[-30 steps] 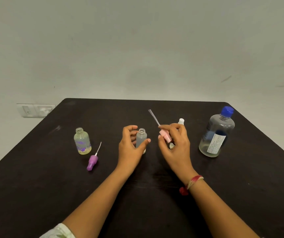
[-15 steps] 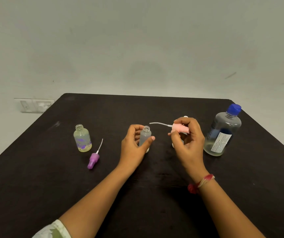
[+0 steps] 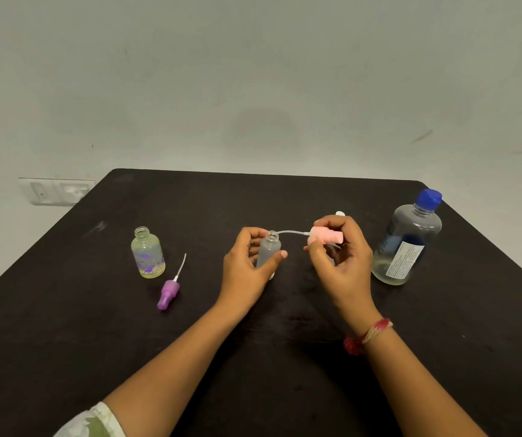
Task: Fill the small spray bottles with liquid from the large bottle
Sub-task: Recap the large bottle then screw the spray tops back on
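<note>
The left hand (image 3: 247, 272) curls round the frosted small bottle (image 3: 269, 252), hiding its base. The right hand (image 3: 341, 263) pinches the pink spray cap (image 3: 327, 236), its tube tip at the bottle's mouth. Behind those fingers peeks a white piece (image 3: 340, 213), mostly hidden; the large bottle (image 3: 407, 241) stands to their right.

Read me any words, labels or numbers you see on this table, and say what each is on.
White label on the large bottle: small print, too blurred to read.
Purple print on the yellowish small bottle: too blurred to tell if it holds words.
No other text shows.
</note>
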Demonstrator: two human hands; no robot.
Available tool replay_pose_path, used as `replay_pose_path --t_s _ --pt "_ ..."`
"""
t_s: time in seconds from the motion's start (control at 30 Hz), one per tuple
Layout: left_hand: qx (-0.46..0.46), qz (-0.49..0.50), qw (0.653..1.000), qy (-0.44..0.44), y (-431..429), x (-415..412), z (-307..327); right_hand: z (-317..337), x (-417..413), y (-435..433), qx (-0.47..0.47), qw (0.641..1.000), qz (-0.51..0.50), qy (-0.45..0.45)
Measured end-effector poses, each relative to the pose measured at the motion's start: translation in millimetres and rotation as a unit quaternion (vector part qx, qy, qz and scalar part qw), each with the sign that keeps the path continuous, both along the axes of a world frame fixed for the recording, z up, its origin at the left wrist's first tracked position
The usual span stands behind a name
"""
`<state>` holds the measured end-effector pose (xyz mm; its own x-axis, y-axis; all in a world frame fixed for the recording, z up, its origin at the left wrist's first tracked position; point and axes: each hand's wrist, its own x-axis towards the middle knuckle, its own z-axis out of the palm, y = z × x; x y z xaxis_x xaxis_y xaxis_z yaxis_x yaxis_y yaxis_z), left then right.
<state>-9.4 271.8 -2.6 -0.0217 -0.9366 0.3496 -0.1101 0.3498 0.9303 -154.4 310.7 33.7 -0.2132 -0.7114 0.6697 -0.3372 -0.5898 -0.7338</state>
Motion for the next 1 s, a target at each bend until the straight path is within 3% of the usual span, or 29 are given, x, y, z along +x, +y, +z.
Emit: replay_pose_path --t_s 0.3,0.5,1.0 --pt "0.008 -0.060 0.998 -0.009 5.1 -2.8 3.9 -2.1 1.8 -1.7 -0.002 0.998 0.003 0.063" --pt "0.014 -0.089 0.996 -0.012 11.1 -6.0 8.4 -3.8 5.4 0.0 0.030 0.999 0.041 0.016" --pt "0.029 -0.089 0.996 0.004 9.5 -6.0 8.4 -8.8 6.3 -2.6 0.063 0.995 0.053 0.052"
